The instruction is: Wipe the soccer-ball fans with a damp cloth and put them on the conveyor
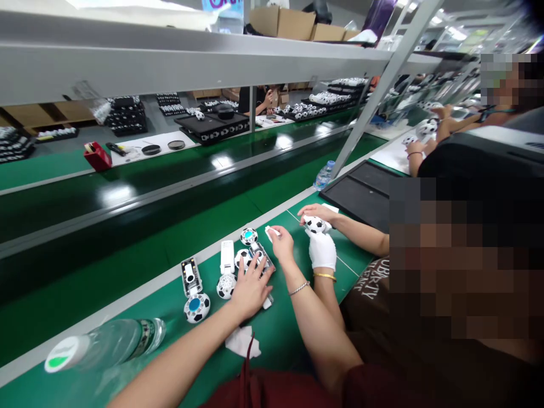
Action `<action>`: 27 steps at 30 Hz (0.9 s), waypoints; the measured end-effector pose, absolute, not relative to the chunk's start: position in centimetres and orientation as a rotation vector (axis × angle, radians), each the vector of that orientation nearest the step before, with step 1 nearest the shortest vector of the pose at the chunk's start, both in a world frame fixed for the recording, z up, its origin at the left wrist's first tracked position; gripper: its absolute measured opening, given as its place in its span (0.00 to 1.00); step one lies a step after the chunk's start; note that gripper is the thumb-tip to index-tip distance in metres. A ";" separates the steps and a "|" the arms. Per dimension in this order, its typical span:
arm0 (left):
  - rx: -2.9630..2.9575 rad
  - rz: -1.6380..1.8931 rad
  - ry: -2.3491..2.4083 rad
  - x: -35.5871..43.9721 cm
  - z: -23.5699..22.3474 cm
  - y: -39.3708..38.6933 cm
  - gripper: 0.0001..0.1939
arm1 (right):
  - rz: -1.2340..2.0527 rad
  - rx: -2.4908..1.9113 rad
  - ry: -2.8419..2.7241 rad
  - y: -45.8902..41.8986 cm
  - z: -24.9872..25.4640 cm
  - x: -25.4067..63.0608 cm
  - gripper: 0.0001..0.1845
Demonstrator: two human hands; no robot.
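A green desk point(172, 300) slants across the lower half of the view. Close by on the right is a co-worker in a brown shirt point(369, 294).

The wearer's left forearm point(187, 345) reaches in from the bottom left, and the right forearm point(318, 317), with a silver bracelet point(300, 288) at the wrist, slants up from the bottom right. A clear bottle point(113, 340) with a green-and-white cap is left of the left forearm.

The left hand point(251, 289) is palm down, its fingers open and fanned over a group of soccer-ball-patterned gadgets point(243, 259) that it partly covers. The right hand point(283, 246) is just beside it, slightly farther forward, wrist bent, fingertips closed in a pinch.

The co-worker's gloved hand point(323, 251) holds a ball-patterned part point(315, 224), near the right hand.

Left of the group, two more gadgets lie on the desk: one with a dark blue disc point(195, 305), one with a white handle point(227, 258). A crumpled white tissue point(242, 341) lies below the left hand.

Smallest is the white piece point(272, 232) gripped in the right hand's fingers, raised beside the gadgets.
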State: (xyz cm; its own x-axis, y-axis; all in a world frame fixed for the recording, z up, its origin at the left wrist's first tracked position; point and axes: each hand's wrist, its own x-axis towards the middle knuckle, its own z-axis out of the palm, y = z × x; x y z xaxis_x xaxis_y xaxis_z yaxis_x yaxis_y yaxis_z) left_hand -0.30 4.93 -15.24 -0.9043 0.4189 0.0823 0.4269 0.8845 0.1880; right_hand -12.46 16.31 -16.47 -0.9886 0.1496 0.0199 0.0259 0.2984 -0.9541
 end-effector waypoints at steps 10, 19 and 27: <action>-0.636 -0.480 -2.869 16.5 -16.1 -1.7 0.22 | 2.745 -0.163 -2.032 14.5 -13.3 -1.3 0.27; -0.094 -0.698 -2.903 25.1 -13.8 -6.2 0.18 | 3.257 -0.467 -1.908 15.1 -15.0 10.5 0.23; 0.024 -0.749 -2.911 30.2 -13.6 -9.6 0.17 | 3.379 -0.557 -1.766 10.1 -13.5 15.4 0.21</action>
State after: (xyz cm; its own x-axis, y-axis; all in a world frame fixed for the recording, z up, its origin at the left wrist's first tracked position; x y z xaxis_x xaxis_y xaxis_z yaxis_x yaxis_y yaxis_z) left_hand 30.23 -9.60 -13.56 -0.9907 -0.0490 0.1271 0.0184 0.8762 0.4816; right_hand 15.42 10.09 -13.55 -0.7204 -0.4564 -0.5222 0.6893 -0.3881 -0.6117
